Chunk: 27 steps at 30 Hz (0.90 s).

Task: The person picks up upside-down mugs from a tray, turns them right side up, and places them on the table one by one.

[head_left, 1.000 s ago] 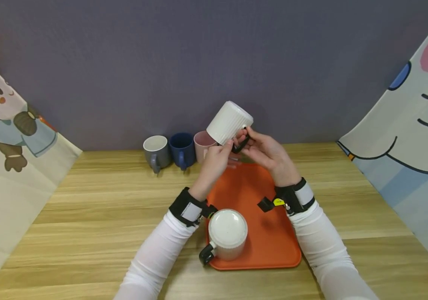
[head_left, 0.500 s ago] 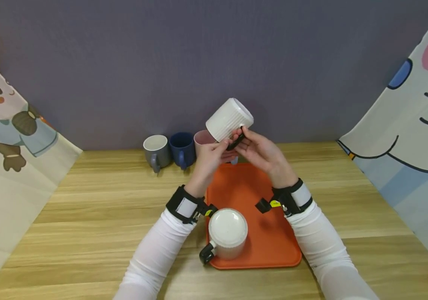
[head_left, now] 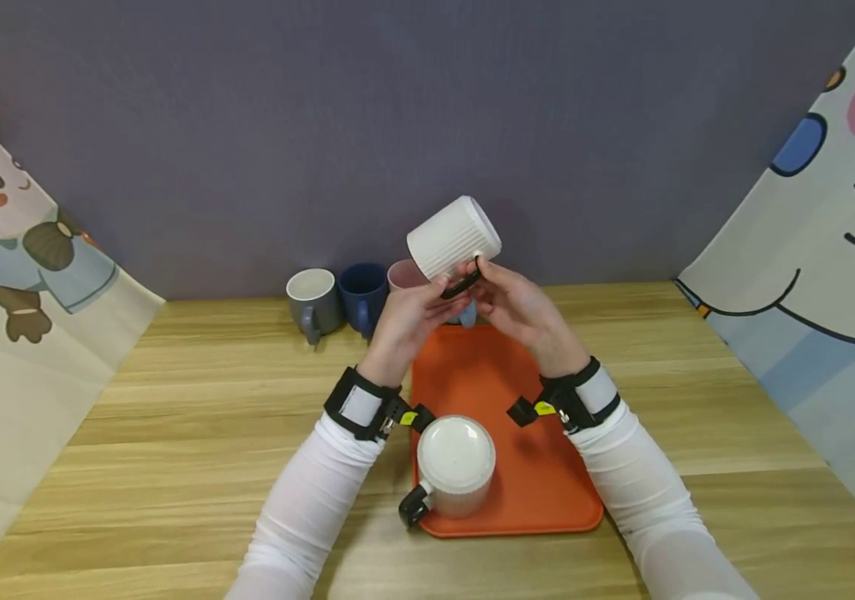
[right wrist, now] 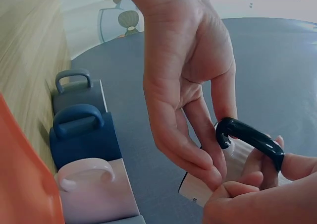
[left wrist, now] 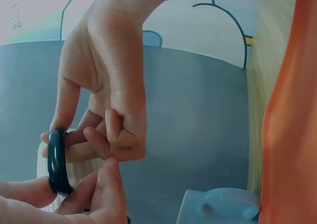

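Note:
A white ribbed mug (head_left: 452, 237) with a black handle (head_left: 461, 285) is held tilted in the air over the back of the orange tray (head_left: 472, 367). My left hand (head_left: 405, 323) pinches the lower end of the handle between thumb and fingers. At the handle's other end, near the mug, my right hand (head_left: 521, 315) pinches with thumb and fingers. Its curled fingers show in the left wrist view, close to the handle. A second white mug (head_left: 456, 462) with a black handle stands upside down on the tray's front left, its handle sticking out past the tray edge.
Along the back wall stand a grey mug (head_left: 313, 304), a dark blue mug (head_left: 363, 297) and a pink mug (head_left: 405, 275). A light blue mug (left wrist: 190, 206) is partly hidden behind my hands. Printed drapes (head_left: 795, 250) border both sides of the wooden table (head_left: 210, 417).
The held mug has tipped closer to lying sideways and shifted slightly left. My left hand has turned and moved left; my right hand has followed a little. The light blue mug shows more.

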### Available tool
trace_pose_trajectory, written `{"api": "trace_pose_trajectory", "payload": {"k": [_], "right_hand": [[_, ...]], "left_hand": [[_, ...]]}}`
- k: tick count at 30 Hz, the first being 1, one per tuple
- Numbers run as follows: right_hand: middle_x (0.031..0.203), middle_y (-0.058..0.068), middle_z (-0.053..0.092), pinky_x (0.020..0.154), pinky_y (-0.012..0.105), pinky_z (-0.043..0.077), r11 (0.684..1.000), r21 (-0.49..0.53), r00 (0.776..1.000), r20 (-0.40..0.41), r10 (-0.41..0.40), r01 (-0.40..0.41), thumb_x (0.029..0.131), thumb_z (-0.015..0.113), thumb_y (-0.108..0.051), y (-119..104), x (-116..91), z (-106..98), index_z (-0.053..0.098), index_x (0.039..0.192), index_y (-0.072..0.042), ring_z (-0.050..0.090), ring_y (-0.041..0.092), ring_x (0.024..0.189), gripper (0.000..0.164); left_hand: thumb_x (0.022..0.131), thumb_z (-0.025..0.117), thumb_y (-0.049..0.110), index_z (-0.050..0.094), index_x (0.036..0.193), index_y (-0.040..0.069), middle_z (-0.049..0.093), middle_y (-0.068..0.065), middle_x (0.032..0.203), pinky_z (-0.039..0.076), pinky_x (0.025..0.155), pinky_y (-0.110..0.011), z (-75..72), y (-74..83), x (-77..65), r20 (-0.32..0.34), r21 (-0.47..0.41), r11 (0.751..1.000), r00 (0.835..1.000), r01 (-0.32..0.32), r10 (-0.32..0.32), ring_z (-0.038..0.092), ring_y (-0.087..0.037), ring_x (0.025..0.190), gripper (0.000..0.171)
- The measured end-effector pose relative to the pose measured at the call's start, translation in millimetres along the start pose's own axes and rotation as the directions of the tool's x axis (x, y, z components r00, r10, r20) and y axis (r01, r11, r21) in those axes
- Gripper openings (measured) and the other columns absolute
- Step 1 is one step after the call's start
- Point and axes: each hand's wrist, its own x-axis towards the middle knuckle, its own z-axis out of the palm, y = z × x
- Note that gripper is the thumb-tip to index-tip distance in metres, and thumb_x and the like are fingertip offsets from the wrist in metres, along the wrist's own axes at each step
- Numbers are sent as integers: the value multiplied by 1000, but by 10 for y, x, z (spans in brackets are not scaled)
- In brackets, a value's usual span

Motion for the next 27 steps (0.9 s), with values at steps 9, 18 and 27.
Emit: {"api": "trace_pose_trajectory", "payload": {"k": [9, 18, 27], "right_hand": [[85, -7, 52, 59, 20, 24, 1000, 10, 994, -102, 30, -29, 101, 38, -30, 25, 18, 25, 63, 86, -17, 34, 8, 67, 32], [83, -6, 49, 57, 19, 25, 998, 32, 993, -111, 50, -46, 101, 38, -30, 54, 32, 27, 62, 87, -17, 34, 7, 66, 31], [79, -7, 48, 58, 19, 26, 997, 45, 987, -142, 76, -71, 101, 37, -29, 108, 97, 99, 59, 85, -17, 33, 8, 68, 30]], "left_hand": [[99, 49, 11, 64, 100, 3, 71, -5, 85, 53, 83, -26, -34, 53, -24, 24, -175, 983, 998, 61, -58, 68, -17, 81, 17], [99, 48, 11, 68, 87, 3, 70, -6, 86, 33, 111, -36, -61, 108, -8, 34, -319, 941, 993, 116, -111, 65, -18, 91, 24], [101, 42, 10, 66, 84, 0, 69, -10, 87, 28, 113, -34, -91, 120, 21, 77, -404, 914, 997, 42, -12, 64, -20, 95, 32]]}}
